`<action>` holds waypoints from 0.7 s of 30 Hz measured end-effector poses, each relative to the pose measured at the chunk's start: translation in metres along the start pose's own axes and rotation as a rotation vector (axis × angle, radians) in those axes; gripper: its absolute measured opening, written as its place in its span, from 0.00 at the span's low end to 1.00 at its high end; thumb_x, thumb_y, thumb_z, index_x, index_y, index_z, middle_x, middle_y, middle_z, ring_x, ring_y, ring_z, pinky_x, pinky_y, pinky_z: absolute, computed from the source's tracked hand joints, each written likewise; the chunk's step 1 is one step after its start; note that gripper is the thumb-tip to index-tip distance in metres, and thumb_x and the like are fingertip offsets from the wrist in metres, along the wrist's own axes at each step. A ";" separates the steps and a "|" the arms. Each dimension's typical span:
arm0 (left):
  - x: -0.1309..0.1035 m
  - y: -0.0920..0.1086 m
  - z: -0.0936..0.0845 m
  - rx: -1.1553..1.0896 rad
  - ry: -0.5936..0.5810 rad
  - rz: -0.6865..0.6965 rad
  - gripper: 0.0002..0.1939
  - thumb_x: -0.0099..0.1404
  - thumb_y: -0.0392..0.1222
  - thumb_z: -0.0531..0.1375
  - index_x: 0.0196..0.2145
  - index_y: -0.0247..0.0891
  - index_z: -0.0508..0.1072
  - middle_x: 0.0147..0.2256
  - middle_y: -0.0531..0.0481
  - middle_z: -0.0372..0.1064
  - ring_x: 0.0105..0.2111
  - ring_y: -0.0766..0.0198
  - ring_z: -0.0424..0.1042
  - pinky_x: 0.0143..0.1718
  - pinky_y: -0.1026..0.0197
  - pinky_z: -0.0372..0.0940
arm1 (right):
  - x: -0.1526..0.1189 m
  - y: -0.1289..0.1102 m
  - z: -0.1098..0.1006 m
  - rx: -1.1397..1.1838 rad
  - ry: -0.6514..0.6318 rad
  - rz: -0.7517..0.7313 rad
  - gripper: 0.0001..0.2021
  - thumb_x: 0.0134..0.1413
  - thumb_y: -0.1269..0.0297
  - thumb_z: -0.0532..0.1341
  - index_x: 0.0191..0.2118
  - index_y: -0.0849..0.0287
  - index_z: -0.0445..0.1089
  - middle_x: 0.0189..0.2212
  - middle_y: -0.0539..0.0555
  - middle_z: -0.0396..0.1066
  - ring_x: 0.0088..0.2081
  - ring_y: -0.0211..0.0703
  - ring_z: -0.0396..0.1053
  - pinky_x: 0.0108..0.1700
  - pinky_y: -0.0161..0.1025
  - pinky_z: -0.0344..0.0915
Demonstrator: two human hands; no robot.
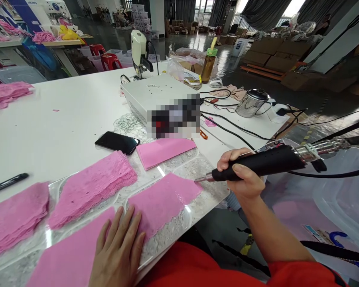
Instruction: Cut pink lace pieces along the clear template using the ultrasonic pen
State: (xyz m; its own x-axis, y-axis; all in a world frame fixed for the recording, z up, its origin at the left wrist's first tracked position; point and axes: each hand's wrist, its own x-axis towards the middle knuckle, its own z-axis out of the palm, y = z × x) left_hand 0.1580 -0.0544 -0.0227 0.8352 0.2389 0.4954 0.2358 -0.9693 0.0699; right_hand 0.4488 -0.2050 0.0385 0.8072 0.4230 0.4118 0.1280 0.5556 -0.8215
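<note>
My left hand (pixel 119 243) lies flat, fingers outstretched, across the edges of two pink fabric pieces. Under its fingertips is the left end of a pink lace-edged piece (pixel 164 203); its palm covers part of another pink piece (pixel 74 251). My right hand (pixel 245 175) is wrapped round a black-handled ultrasonic cutter (pixel 260 162), held nearly level. The cutter's thin metal tip (pixel 203 179) meets or hovers just over the right corner of the lace-edged piece; contact is hard to tell. A marbled board (pixel 197 211) lies beneath the fabric.
Stacks of pink lace (pixel 92 189) lie left, beside a phone (pixel 117 142) and black pen (pixel 7 183). A folded pink piece (pixel 164 151) sits before a grey control box (pixel 155 93). Cables, a glass jug (pixel 251 103) and a brown bottle (pixel 208 63) stand behind; a clear plastic bin (pixel 341 199) is right.
</note>
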 end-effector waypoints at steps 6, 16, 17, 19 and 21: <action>0.000 0.000 0.001 0.012 -0.007 -0.005 0.29 0.68 0.37 0.54 0.65 0.40 0.56 0.62 0.42 0.59 0.66 0.50 0.50 0.65 0.48 0.45 | 0.000 0.003 0.004 0.008 -0.026 0.009 0.05 0.42 0.67 0.62 0.30 0.56 0.69 0.27 0.49 0.70 0.24 0.36 0.64 0.27 0.38 0.65; 0.002 0.001 -0.003 0.011 -0.004 0.011 0.27 0.67 0.35 0.55 0.63 0.37 0.59 0.60 0.38 0.61 0.65 0.48 0.50 0.65 0.47 0.46 | 0.001 0.003 0.003 -0.057 -0.022 0.010 0.06 0.41 0.66 0.62 0.29 0.55 0.67 0.26 0.49 0.68 0.24 0.37 0.64 0.28 0.39 0.65; 0.003 0.002 -0.005 0.008 0.005 0.018 0.27 0.67 0.34 0.55 0.63 0.36 0.59 0.60 0.37 0.61 0.65 0.48 0.52 0.64 0.46 0.47 | 0.002 0.002 0.001 -0.047 0.009 0.004 0.06 0.40 0.66 0.62 0.30 0.55 0.67 0.26 0.49 0.68 0.24 0.36 0.64 0.28 0.39 0.64; 0.005 0.004 -0.009 -0.023 0.026 0.041 0.25 0.66 0.31 0.56 0.61 0.36 0.61 0.57 0.37 0.64 0.62 0.48 0.58 0.61 0.47 0.53 | 0.004 0.002 -0.003 -0.024 0.097 -0.018 0.06 0.39 0.66 0.60 0.30 0.56 0.67 0.27 0.49 0.68 0.24 0.36 0.64 0.28 0.39 0.64; 0.012 0.010 -0.013 -0.055 0.033 0.080 0.22 0.66 0.30 0.57 0.57 0.36 0.64 0.52 0.38 0.68 0.56 0.51 0.65 0.56 0.50 0.60 | 0.007 0.003 -0.010 -0.005 0.195 -0.046 0.07 0.38 0.68 0.59 0.29 0.56 0.67 0.27 0.49 0.67 0.25 0.35 0.64 0.29 0.38 0.64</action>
State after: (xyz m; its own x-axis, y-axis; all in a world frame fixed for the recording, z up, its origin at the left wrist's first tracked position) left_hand 0.1638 -0.0620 -0.0045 0.8330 0.1591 0.5298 0.1404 -0.9872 0.0757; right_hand 0.4605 -0.2079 0.0352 0.8966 0.2504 0.3652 0.1698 0.5673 -0.8058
